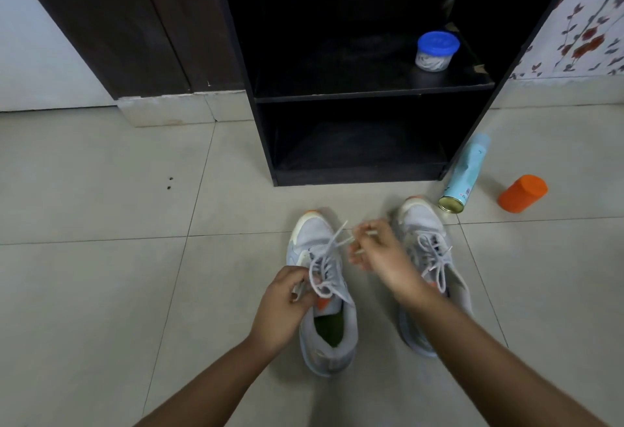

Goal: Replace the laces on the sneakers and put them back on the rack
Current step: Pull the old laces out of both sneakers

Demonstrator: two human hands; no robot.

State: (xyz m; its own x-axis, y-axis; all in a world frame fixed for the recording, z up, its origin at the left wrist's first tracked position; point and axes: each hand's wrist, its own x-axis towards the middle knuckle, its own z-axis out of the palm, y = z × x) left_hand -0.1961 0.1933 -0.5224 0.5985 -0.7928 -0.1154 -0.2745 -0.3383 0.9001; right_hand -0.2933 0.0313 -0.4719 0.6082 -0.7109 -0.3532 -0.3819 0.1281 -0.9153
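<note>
In the head view, a left sneaker (329, 335) and a right sneaker (422, 224) are set side by side on the tiled floor (101, 257) before a dark rack (371, 90). The left sneaker's lace (332, 244) is pinched at one end in the left hand (282, 312) grip. Its other end is pinched in the right hand (385, 257) grip, between the shoes.

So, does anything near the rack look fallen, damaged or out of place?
Yes. The light-blue spray can lies on its side on the floor, beside the lower right corner of the rack. An orange container sits loose on the tiles to its right. The upper shelf looks chipped at its right end.
</note>
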